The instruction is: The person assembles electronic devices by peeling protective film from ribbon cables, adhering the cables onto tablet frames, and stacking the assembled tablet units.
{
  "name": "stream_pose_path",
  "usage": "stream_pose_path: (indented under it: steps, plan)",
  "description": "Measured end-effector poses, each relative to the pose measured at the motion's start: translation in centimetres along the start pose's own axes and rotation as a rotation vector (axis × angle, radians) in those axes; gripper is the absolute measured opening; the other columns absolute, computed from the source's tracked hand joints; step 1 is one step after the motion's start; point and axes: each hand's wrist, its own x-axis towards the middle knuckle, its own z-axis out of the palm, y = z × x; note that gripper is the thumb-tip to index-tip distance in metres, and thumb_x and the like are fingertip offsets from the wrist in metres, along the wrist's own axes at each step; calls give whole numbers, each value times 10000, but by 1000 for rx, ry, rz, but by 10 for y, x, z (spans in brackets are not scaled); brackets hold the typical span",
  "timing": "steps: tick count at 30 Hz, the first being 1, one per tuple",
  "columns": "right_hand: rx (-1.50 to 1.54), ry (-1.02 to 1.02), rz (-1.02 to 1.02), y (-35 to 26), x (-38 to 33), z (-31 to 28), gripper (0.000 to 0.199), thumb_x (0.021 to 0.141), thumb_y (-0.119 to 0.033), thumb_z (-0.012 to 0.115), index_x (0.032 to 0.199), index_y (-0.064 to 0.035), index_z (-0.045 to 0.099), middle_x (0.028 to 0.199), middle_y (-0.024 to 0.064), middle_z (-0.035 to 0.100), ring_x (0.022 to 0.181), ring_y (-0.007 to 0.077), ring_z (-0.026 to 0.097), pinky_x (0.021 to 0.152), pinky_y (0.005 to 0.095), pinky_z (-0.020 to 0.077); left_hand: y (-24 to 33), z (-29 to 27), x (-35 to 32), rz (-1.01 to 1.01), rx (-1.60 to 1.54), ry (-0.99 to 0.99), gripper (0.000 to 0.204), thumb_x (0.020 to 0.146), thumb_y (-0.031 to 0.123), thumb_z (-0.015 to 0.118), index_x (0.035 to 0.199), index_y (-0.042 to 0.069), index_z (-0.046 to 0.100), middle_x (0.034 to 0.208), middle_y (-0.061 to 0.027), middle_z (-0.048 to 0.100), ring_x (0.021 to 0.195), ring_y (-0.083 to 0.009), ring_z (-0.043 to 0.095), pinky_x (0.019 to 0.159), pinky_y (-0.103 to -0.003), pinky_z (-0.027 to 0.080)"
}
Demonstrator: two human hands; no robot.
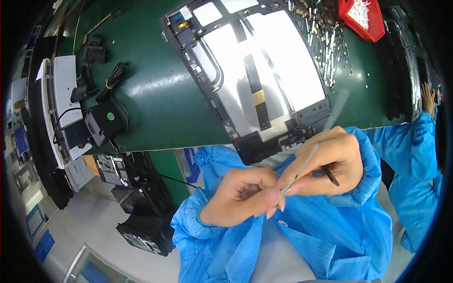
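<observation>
In front of my body, both hands meet with their fingertips pinched together. My left hand (243,195) is closed at the lower end of a thin pale strip (302,169). The thumb and forefinger of my right hand (330,162) close on the same spot. A dark flat-tipped tool (331,177) sticks out of my right hand's curled fingers; its other end appears as a blurred translucent streak. Just beyond my hands lies an opened tablet-like device (288,56), with white panels, dark flat cables and a black frame. Its near corner overhangs the table edge.
Many small cable parts (325,47) are strewn beside a red tray (380,21) of white pieces on the green table (155,108). A black adapter (104,123) with coiled cable sits left. Black device parts (144,236) are stacked lower left. A co-worker's blue sleeve (410,146) is at right.
</observation>
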Motion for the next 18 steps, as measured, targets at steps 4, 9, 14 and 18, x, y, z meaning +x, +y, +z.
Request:
stream_pose_path:
  steps: [4,9,14,18]
  plan:
    - [-73,153,-12,5,8,10,76,718,15,709,758,18,645,668,106,643,482,108,545,418,208,379,-9,-4,-15,194,128,276,239,933,190,482,958,-22,590,937,-124,583,723,-112,532,612,-239,403]
    - [-439,395,-189,30,14,13,108,759,22,660,812,38,568,741,154,641,537,135,568,465,217,412,-17,-15,-19,292,673,678,426,883,284,534,1161,-38,543,1322,-186,367,1175,-260,401,964,-357,312]
    - [-516,413,-155,37,23,17,144,729,44,670,828,35,566,729,162,637,546,165,574,483,246,440,-16,-10,-19,244,591,575,616,902,386,479,1330,-47,384,1357,-200,339,1309,-314,260,1074,-406,165]
    - [-553,375,-71,27,26,16,117,699,43,680,780,36,596,727,144,639,565,199,571,528,273,464,-9,-15,-22,193,124,575,561,911,408,441,1227,-54,492,1358,-190,343,1307,-282,256,1052,-374,186]
